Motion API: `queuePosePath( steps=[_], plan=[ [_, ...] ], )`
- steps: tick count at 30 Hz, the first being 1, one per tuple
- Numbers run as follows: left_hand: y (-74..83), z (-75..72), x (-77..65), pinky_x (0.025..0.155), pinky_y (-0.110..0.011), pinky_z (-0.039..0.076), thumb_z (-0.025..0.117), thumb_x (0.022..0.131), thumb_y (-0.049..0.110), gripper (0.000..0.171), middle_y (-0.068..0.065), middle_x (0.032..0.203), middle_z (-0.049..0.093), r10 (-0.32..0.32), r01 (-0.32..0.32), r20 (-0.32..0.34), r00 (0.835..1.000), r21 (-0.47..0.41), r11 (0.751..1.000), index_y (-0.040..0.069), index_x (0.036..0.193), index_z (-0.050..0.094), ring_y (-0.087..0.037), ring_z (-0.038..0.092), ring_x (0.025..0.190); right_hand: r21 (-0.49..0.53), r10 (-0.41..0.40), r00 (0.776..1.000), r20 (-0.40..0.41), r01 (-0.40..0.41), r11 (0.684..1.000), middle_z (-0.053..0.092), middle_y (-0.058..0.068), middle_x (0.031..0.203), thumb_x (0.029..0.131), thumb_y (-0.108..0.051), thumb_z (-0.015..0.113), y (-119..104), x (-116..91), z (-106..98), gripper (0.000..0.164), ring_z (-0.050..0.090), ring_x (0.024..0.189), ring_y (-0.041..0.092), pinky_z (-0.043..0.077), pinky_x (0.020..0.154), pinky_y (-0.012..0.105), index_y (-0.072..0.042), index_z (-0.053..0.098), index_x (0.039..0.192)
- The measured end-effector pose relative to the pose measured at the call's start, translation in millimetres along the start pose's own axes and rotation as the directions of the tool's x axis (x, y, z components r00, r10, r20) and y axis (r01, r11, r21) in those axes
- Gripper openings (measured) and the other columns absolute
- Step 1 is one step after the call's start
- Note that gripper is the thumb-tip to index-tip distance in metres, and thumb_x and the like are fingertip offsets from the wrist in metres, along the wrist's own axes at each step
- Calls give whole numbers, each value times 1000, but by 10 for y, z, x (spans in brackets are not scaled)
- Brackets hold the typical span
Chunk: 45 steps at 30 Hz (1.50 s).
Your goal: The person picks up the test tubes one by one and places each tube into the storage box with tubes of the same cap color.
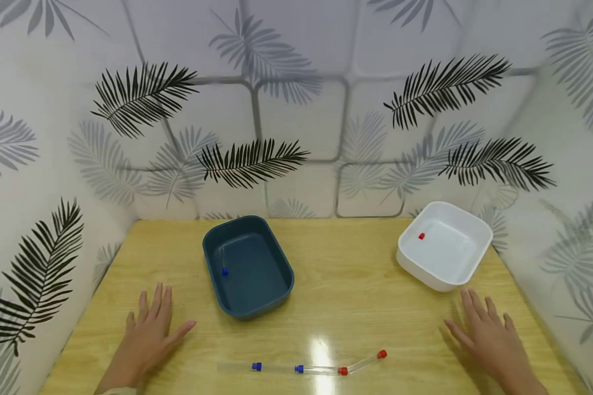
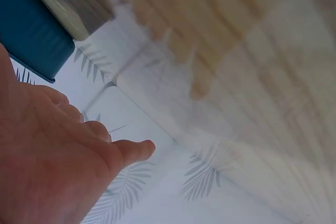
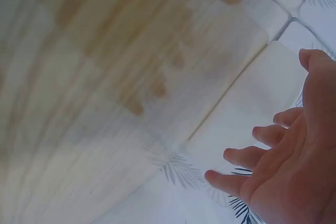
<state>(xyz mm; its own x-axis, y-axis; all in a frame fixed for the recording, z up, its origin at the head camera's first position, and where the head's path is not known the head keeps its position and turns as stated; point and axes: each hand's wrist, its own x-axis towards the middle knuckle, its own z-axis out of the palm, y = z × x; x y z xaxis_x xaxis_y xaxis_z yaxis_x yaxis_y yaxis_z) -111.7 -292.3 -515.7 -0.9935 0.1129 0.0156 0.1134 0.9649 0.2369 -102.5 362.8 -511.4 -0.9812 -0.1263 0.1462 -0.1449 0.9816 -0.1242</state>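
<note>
My left hand is spread flat, palm down, over the left part of the table, holding nothing. Its nearest thing is a dark blue box, in which lies a clear tube with a blue cap. On the right, my right hand also has its fingers spread and holds nothing, just in front of a white box. A small red cap shows inside that box. Between the hands, near the front, several clear tubes lie roughly end to end, two blue-capped and two red-capped.
The wooden table meets a leaf-patterned wall covering at its back and sides. Part of the blue box shows in the left wrist view. A bright light reflection falls across the tubes.
</note>
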Motion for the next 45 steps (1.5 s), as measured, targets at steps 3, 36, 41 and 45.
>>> queuePosePath(
  steps=[3,36,41,45],
  plan=[
    [21,-7,9,89,-77,12,41,88,65,94,-22,153,3,8,-8,-12,1000,-14,1000,2,149,7,-48,-4,135,-1,-24,1000,-15,24,1000,35,33,137,93,-49,49,0,19,-24,77,31,117,58,26,90,69,7,26,142],
    [584,-311,-44,103,-60,19,47,89,59,95,-18,153,-4,128,-127,-4,992,-150,980,3,148,-3,-35,-7,139,223,-200,978,51,184,957,32,20,145,93,-41,53,-1050,304,-291,67,26,134,35,30,101,53,3,37,140],
    [760,-280,-89,104,-58,20,47,86,64,100,-21,153,-2,144,-146,-26,989,-109,983,0,148,0,-36,-3,139,267,-239,969,66,214,940,29,13,148,94,-44,49,-1323,369,-276,66,23,137,30,29,104,50,-3,34,143],
    [895,-239,-106,104,-58,21,46,85,66,103,-25,152,1,147,-152,-55,988,-97,984,-5,147,4,-39,2,138,294,-301,953,45,275,915,28,10,149,95,-43,50,-1572,418,-233,64,24,137,26,31,103,47,-5,33,144]
  ],
)
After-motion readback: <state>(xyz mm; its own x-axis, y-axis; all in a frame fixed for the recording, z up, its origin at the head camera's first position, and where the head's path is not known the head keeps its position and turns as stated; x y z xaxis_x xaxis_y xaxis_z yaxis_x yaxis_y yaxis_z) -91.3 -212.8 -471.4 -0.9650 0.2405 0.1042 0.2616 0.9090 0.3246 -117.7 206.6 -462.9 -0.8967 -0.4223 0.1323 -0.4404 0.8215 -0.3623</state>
